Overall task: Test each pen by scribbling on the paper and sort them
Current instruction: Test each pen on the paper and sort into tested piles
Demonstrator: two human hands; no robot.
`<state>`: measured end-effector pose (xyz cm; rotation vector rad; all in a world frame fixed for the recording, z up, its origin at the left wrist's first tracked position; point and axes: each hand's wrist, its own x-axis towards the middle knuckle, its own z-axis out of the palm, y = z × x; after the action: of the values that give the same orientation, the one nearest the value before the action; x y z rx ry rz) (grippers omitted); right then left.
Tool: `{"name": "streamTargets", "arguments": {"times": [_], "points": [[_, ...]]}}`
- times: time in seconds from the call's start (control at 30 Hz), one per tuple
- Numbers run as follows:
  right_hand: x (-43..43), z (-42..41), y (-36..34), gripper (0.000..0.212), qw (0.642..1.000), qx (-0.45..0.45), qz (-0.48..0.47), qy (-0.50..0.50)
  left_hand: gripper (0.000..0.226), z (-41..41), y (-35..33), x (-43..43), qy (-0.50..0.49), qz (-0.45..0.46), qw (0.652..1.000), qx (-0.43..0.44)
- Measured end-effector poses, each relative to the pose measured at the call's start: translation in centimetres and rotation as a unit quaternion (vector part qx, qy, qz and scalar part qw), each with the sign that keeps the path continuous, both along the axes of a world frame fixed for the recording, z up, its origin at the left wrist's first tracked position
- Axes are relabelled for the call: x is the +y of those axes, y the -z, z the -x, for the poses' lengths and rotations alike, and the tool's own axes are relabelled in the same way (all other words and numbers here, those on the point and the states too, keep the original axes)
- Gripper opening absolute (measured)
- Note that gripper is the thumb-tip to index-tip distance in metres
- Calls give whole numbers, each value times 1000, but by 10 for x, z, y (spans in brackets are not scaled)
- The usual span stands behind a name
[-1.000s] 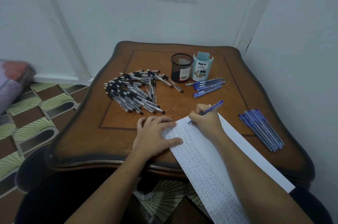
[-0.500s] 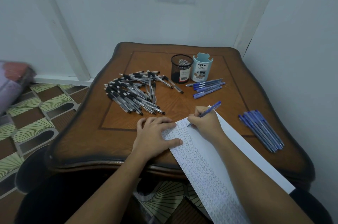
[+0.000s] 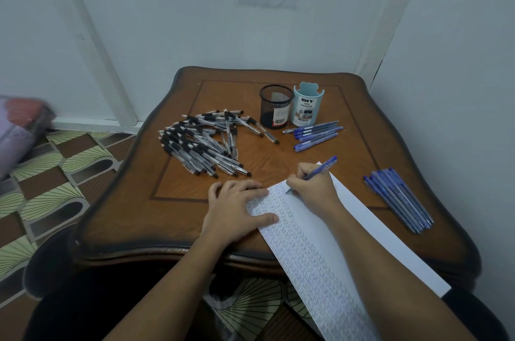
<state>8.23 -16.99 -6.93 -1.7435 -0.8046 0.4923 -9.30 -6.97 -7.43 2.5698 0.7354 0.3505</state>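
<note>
My right hand (image 3: 313,184) grips a blue pen (image 3: 323,166) in a writing hold, its tip touching the long white paper (image 3: 370,232) near the sheet's top edge. Small scribbles cover the paper's left half. My left hand (image 3: 237,207) lies flat, pressing the paper's left edge onto the table. A heap of several black-and-clear pens (image 3: 203,143) lies at the table's left. Several blue pens (image 3: 315,134) lie in front of the cups, and another group of blue pens (image 3: 398,198) lies at the right.
A black mesh cup (image 3: 274,106) and a light-blue organiser cup (image 3: 306,105) stand at the back of the wooden table (image 3: 125,218). Walls close in behind and to the right. Patterned floor lies to the left. The paper hangs over the table's front edge.
My right hand and the pen have shifted slightly left along the top of the paper. My left hand has stayed in place.
</note>
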Motion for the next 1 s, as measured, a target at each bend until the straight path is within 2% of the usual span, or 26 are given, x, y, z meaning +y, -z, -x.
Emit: {"name": "streamTargets", "arguments": {"times": [0.2, 0.47, 0.57, 0.67, 0.8, 1.0], "points": [[1, -5, 4, 38, 1000, 21, -14, 1, 80, 0, 1, 1, 1, -5, 1000, 2], [1, -4, 3, 40, 1000, 7, -17, 0, 82, 0, 0, 0, -1, -6, 1000, 1], [2, -5, 4, 37, 999, 2, -29, 33, 83, 0, 0, 0, 2, -5, 1000, 5], [3, -12, -1, 28, 993, 67, -44, 91, 83, 0, 1, 1, 2, -1, 1000, 2], [4, -17, -12, 46, 979, 162, -35, 119, 82, 0, 2, 2, 2, -3, 1000, 5], [9, -19, -18, 39, 980, 177, -36, 87, 83, 0, 1, 1, 2, 3, 1000, 10]]}}
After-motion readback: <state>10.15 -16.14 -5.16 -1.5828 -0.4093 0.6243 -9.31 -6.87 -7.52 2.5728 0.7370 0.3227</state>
